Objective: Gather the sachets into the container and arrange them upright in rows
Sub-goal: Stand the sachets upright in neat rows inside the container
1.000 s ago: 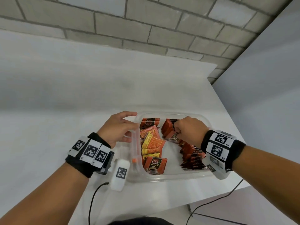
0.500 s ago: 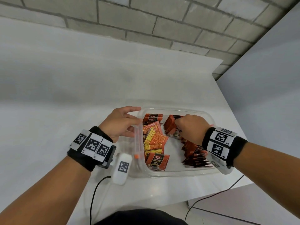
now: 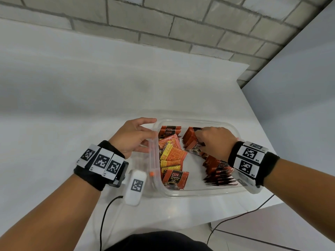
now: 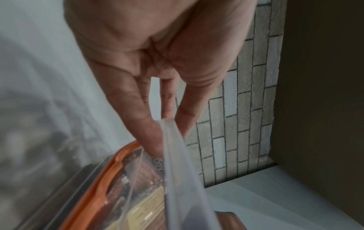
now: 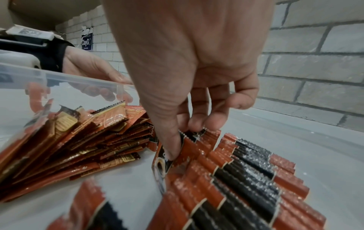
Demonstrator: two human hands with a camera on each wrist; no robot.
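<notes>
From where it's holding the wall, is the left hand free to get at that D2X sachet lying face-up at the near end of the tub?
Probably yes. The left hand grips the container wall beside that D2X sachet; the tub is open-topped, and the right hand works the far row, clear of it.

A white table [image 3: 72, 124] carries a clear plastic container [image 3: 199, 193] near its right edge.

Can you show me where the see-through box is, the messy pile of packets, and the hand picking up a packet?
container [image 3: 199, 194]: head view, bare near rim of the clear box.
loose sachets [image 3: 172, 156]: head view, middle of the leaning pile by the left wall.
right hand [image 5: 189, 65]: right wrist view, its palm; fingers pinch one sachet.
</notes>
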